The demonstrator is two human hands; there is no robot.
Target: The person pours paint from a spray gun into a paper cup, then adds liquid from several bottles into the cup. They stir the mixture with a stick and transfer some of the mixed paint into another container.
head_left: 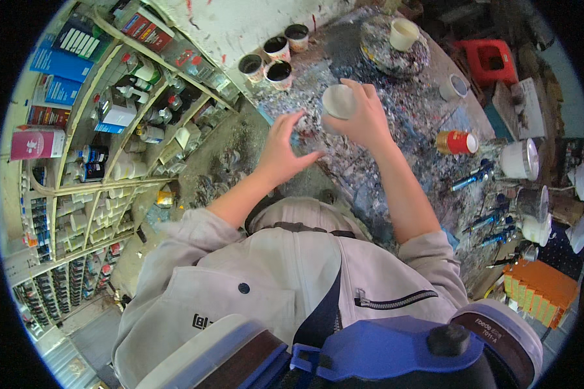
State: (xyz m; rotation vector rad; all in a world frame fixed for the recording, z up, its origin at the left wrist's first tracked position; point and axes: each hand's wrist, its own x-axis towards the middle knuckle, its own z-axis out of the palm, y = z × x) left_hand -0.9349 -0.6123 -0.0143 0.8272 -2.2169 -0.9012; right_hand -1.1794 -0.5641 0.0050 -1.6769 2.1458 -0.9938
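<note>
While the right hand (368,122) curls around a pale cup (339,102), left hand (281,152) spread wide, near it

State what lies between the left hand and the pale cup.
The head view shows only paint-spattered tabletop between the left hand and the pale cup in the right hand.

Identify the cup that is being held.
The whitish cup in the right hand; the four clustered dark-mouthed cups and the cream cup farther right stand untouched.

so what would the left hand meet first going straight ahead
Probably the pale cup in the right hand, up and right of the left hand, though depth is unclear.
</note>
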